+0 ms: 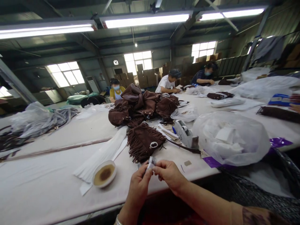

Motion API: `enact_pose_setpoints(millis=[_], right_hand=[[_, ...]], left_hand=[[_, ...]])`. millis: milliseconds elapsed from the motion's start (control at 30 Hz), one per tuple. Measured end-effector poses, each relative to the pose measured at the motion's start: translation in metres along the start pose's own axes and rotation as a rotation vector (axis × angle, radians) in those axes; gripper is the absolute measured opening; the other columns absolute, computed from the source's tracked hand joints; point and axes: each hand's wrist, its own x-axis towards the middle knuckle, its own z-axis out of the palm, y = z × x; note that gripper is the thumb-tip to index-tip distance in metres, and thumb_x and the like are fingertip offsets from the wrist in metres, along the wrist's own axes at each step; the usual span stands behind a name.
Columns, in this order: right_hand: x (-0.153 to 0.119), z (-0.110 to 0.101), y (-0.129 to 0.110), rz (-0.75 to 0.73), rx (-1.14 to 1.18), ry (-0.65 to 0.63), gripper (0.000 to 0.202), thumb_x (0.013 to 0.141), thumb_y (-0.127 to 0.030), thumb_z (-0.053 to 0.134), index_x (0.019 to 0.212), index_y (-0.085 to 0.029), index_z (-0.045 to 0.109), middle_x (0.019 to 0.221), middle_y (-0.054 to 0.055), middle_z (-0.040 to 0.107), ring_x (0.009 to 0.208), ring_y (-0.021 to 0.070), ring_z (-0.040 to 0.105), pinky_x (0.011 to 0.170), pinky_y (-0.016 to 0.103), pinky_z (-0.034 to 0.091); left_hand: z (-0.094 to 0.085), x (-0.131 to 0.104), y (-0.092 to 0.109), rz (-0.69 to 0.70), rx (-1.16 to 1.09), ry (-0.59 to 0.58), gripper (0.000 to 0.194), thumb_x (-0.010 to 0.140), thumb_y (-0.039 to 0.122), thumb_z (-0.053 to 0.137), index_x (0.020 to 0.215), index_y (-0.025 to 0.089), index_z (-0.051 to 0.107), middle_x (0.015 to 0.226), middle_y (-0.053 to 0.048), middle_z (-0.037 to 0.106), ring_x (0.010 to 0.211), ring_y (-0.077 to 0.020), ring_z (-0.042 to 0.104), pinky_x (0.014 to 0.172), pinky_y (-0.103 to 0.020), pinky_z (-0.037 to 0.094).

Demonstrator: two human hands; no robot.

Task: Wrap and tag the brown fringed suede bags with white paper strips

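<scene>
here we are at the white-covered table (47, 187), and both hands are meeting right at its near edge. the left hand (139, 184) has thumb and fingertips pinched on a small pale, shiny piece (152, 162), and the right hand (170, 175) comes in from the other side, thumb and finger closed on that same piece. what it is exactly, i cannot tell; it's small and half covered by fingers. it sits just in front of a brown fringed bag (145, 140), which lies flat and wears a white ring-shaped piece (153, 145) near its edge. right behind that bag, a big heap of brown bags (145, 103) rises up!

over on the left, a shallow bowl (101, 186) with something brownish inside stands on the ends of long white strips (105, 154). to the right of the fringed bag, a grey tape dispenser (186, 134) stands with a blue pen (174, 130) beside it, and next comes a bulging clear plastic bag (248, 137) with white pieces inside, purple wrapping (211, 162) peeking out below.

across the table, three masked or capped co-workers bend over their places, and at the far right edge another person's hand (295, 104) shows beside a blue box (278, 100).
</scene>
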Motion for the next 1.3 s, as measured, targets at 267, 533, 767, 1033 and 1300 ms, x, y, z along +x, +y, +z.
enact_pose_setpoints(millis=[267, 533, 767, 1033, 1300], right_hand=[[0.008, 0.006, 0.009, 0.006, 0.057, -0.083, 0.039, 0.065, -0.049, 0.08, 0.062, -0.013, 0.065, 0.058, 0.002, 0.062, 0.05, 0.0101, 0.048, 0.047, 0.024, 0.032], [0.004, -0.003, 0.016, -0.002, -0.234, -0.089, 0.017, 0.075, -0.026, 0.061, 0.063, -0.016, 0.064, 0.054, -0.004, 0.056, 0.048, 0.0088, 0.042, 0.049, 0.024, 0.03], [0.007, -0.104, 0.025, -0.48, -1.033, 0.139, 0.023, 0.087, -0.014, 0.047, 0.087, -0.018, 0.069, 0.087, 0.008, 0.07, 0.085, 0.0224, 0.063, 0.08, 0.033, 0.046], [0.037, -0.167, -0.004, -0.41, -1.633, 0.368, 0.023, 0.083, -0.004, 0.055, 0.096, -0.017, 0.069, 0.099, 0.012, 0.07, 0.097, 0.0281, 0.059, 0.086, 0.037, 0.039], [0.047, -0.161, -0.01, -0.218, -1.757, 0.219, 0.026, 0.076, 0.002, 0.059, 0.09, -0.014, 0.073, 0.094, 0.015, 0.074, 0.097, 0.0332, 0.064, 0.081, 0.039, 0.041]], left_hand=[[0.0, -0.001, -0.012, -0.075, -0.308, -0.036, 0.047, 0.09, 0.059, 0.057, 0.088, 0.014, 0.071, 0.078, -0.004, 0.063, 0.075, -0.0165, 0.054, 0.07, -0.028, 0.044], [-0.01, -0.003, -0.006, 0.017, 0.0, -0.133, 0.047, 0.094, 0.059, 0.05, 0.09, 0.017, 0.073, 0.08, -0.004, 0.065, 0.076, -0.0173, 0.058, 0.07, -0.027, 0.049], [-0.013, -0.01, -0.05, 0.503, 0.484, -0.186, 0.056, 0.096, 0.063, 0.033, 0.087, 0.026, 0.075, 0.072, -0.009, 0.069, 0.082, -0.0237, 0.067, 0.096, -0.04, 0.051], [-0.029, 0.043, -0.042, 0.006, 0.717, -0.199, 0.052, 0.094, 0.058, 0.036, 0.077, 0.019, 0.068, 0.086, -0.009, 0.069, 0.082, -0.0234, 0.063, 0.077, -0.035, 0.05], [-0.041, 0.115, -0.061, -0.059, 0.942, -0.107, 0.057, 0.085, 0.041, 0.056, 0.133, 0.011, 0.056, 0.13, -0.019, 0.061, 0.121, -0.0299, 0.058, 0.105, -0.038, 0.041]])
